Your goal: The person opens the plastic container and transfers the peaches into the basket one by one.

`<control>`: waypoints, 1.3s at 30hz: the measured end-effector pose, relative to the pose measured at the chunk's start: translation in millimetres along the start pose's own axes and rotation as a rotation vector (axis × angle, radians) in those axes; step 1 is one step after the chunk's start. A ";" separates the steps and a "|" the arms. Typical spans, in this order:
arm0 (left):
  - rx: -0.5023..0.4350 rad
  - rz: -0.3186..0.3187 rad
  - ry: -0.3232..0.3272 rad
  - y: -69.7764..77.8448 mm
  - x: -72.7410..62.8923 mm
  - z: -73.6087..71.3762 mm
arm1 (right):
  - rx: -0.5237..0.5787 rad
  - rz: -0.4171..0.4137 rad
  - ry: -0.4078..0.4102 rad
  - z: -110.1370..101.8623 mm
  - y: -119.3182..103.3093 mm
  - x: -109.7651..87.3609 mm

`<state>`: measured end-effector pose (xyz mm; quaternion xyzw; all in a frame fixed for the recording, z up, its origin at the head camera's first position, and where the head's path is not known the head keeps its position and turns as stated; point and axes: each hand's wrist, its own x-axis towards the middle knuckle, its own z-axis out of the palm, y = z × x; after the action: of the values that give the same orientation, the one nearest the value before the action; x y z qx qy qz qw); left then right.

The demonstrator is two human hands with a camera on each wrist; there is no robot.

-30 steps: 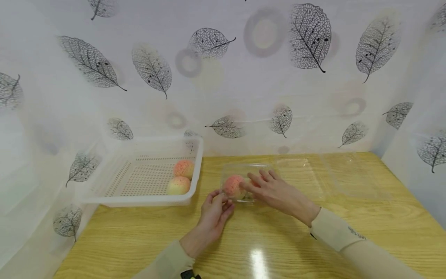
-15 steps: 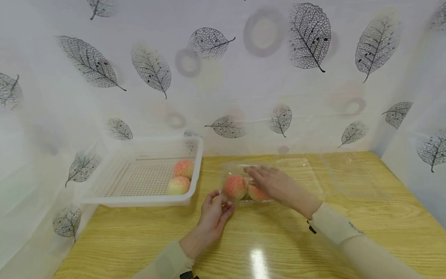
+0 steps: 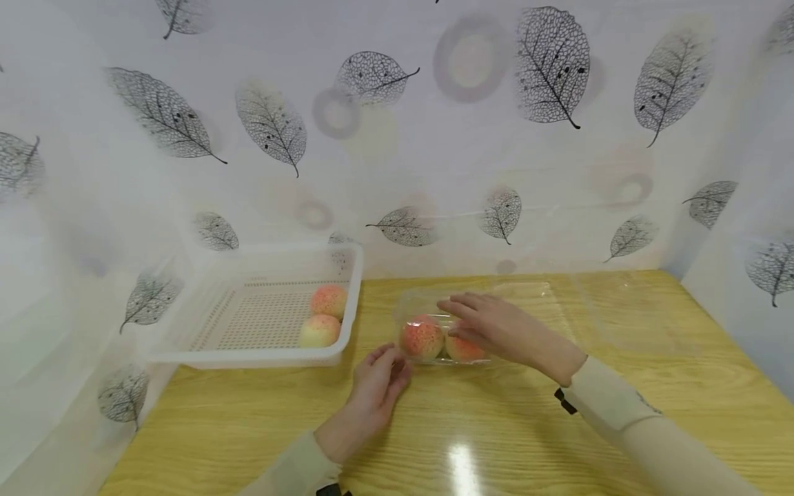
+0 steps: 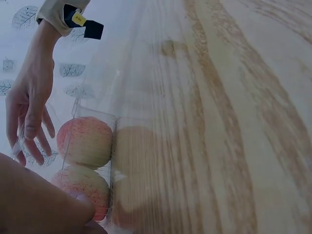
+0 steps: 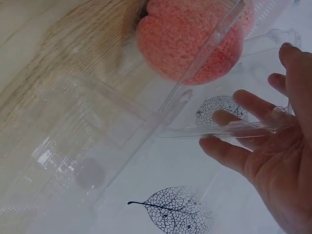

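Two round, speckled peaches sit in a clear plastic box.

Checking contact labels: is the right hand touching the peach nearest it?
Apart: the right wrist view shows a visible gap between the right hand, fingertips included, and the peach.

Peach partly behind right grip

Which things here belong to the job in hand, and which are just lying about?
In the job, by the look of it:
clear box
two boxed peaches
left hand, by the box's near left corner
right hand, at its right side

Lying about, untouched, though perhaps for later:
basket
two basket peaches
clear containers on the right
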<state>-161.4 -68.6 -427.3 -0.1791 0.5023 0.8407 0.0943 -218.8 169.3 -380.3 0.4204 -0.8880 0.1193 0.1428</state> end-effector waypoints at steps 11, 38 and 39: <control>-0.012 0.033 0.016 3.7 1.8 -1.9 | 0.181 0.236 0.170 -6.2 0.5 3.2; -0.016 -0.009 -0.016 2.5 -3.0 -3.7 | 0.552 0.730 0.158 -8.1 21.5 16.0; -0.016 -0.010 -0.014 2.5 -3.0 -3.7 | 0.558 0.737 0.154 -7.8 21.5 15.8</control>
<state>-158.7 -73.0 -425.7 -0.1762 0.4940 0.8454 0.1006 -244.0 173.9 -369.4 0.0891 -0.8990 0.4271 0.0379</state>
